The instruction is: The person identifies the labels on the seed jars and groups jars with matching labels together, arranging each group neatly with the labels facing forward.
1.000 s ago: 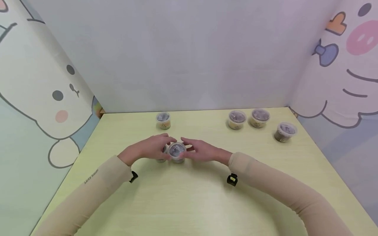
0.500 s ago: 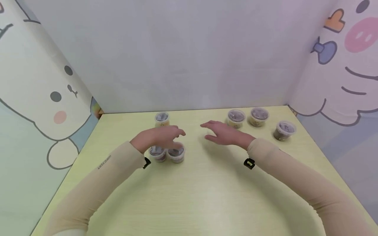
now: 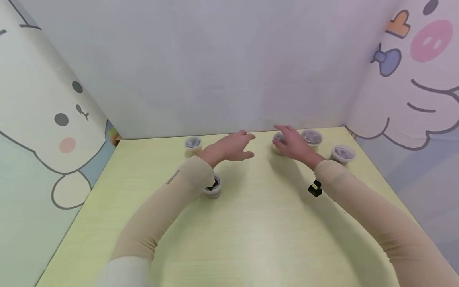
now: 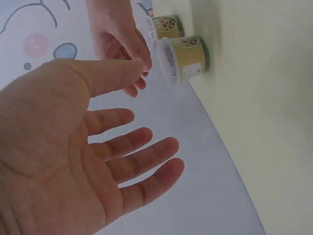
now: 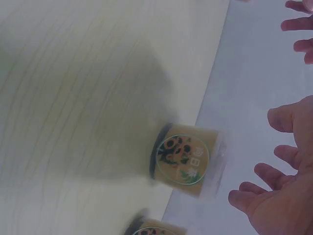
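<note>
My left hand (image 3: pixel 229 147) hovers over the back middle of the table, fingers spread and palm bare in the left wrist view. My right hand (image 3: pixel 295 144) is held over a lidded plastic cup (image 3: pixel 279 148) at the back right. The right wrist view shows that cup's yellowish label (image 5: pixel 183 159), with the fingers of my hand (image 5: pixel 281 191) apart from its lid. Beside it stands a second lidded cup (image 3: pixel 312 137), and a darker one (image 3: pixel 343 154) is nearer the right edge. Neither hand holds anything.
A lidded cup (image 3: pixel 193 145) stands at the back left. Another cup (image 3: pixel 213 192) is partly covered by my left sleeve (image 3: pixel 183 187). A pale curtain (image 3: pixel 229 79) rises behind the table (image 3: pixel 247 231), with printed cloth at both sides.
Both hands have left the front cup they were around and moved right and back. The right hand has reached the back-right cup. The left forearm now covers one front-left cup.
</note>
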Demonstrator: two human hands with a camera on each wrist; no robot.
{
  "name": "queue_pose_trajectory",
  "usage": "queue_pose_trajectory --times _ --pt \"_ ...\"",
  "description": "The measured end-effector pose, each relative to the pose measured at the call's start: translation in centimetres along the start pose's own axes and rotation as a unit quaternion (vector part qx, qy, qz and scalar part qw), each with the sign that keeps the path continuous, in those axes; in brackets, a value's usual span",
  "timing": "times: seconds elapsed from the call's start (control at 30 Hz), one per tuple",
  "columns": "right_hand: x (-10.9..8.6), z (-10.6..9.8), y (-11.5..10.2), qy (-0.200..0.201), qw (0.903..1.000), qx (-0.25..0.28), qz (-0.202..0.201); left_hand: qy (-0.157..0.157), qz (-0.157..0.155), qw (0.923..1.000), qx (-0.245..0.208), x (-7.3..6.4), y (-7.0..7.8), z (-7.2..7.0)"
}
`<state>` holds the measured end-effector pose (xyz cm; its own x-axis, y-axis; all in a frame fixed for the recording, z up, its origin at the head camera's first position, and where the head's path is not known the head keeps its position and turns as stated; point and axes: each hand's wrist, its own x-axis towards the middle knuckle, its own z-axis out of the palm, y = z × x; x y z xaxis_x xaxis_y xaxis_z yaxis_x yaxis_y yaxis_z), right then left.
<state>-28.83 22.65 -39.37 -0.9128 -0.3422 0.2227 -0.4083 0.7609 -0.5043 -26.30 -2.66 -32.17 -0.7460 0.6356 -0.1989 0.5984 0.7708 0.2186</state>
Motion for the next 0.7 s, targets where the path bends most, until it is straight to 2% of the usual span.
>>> queue_pose_trajectory --times 0.2,0.47,0.57,0.7 --pt "-0.2 0.4 1.6 0.007 0.9984 0.009 0.056 -0.003 -0.007 0.9996 -0.027 3.3 -0.2 2.3" --pt "-0.2 2.2 3.4 0.000 0.9904 0.043 0.132 0.003 -0.020 0.9965 -0.081 6.5 0.0 5.2" --pt "-0.4 2.5 3.9 -0.011 0.9885 0.046 0.143 0.007 -0.021 0.9940 -0.107 7.5 0.4 6.1" --pt "-0.5 2.7 4.1 -0.012 0.9900 0.050 0.131 0.030 -0.031 0.9900 -0.135 8.7 0.5 6.9"
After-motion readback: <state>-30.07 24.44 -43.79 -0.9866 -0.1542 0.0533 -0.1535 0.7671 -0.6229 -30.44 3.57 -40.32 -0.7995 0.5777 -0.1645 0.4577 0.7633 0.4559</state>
